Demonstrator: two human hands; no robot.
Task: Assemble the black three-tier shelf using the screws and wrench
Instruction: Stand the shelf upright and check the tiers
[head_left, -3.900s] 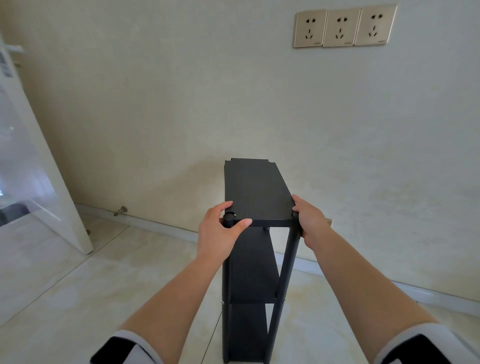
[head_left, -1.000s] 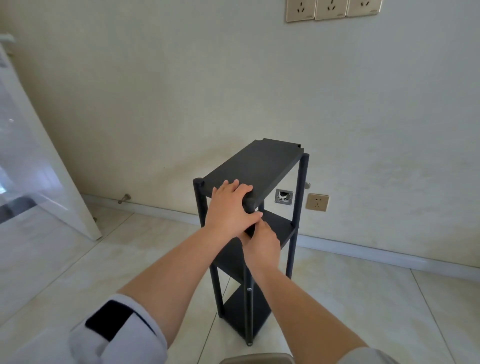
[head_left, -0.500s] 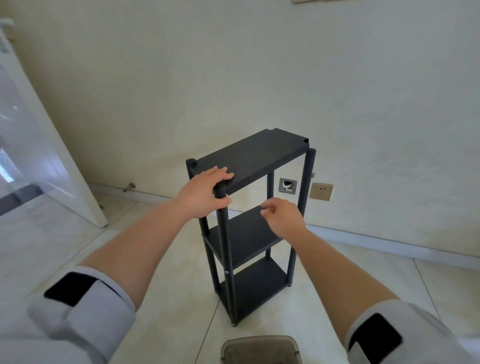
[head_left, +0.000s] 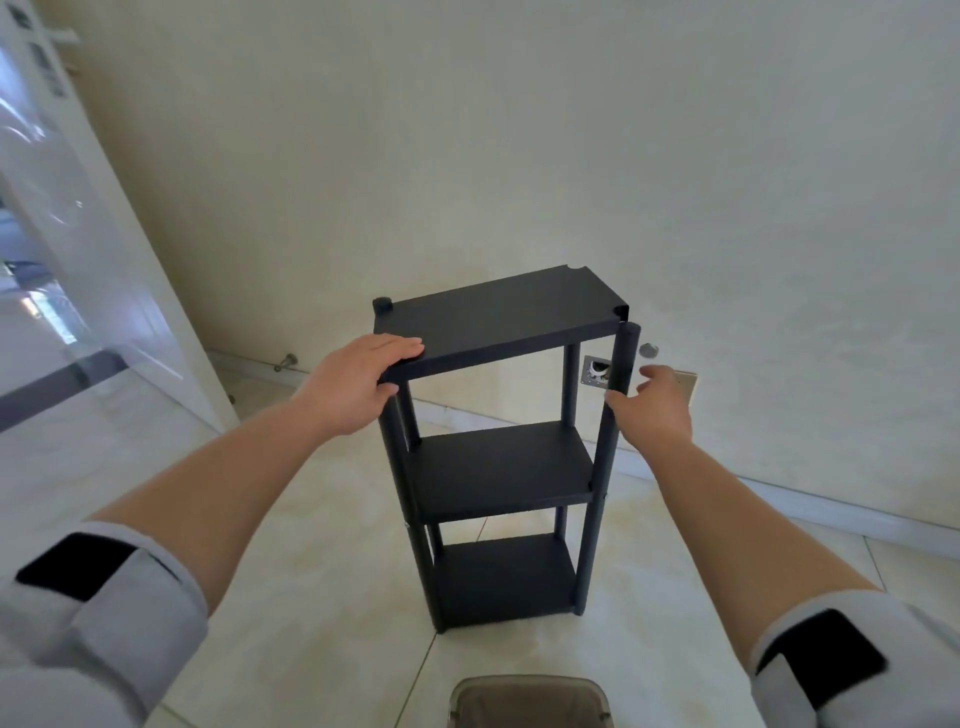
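The fingers (head_left: 402, 347) of the left hand (head_left: 353, 384) lie flat on the near left corner of the shelf (head_left: 498, 457), thumb hooked under the edge; the right hand (head_left: 652, 408) hovers open just right of the near right post (head_left: 615, 415); the shelf stands upright on the tiled floor (head_left: 322, 597), close to the wall (head_left: 519, 156), a bin (head_left: 530, 701) nearest the person.

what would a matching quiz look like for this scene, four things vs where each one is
Things:
1. left hand
2. right hand
3. bin
4. door

Places:
a. bottom edge of view, on the floor
b. far left, leaning open
c. on the top shelf's near left corner
d. beside the near right post

Pairs: 1-c, 2-d, 3-a, 4-b
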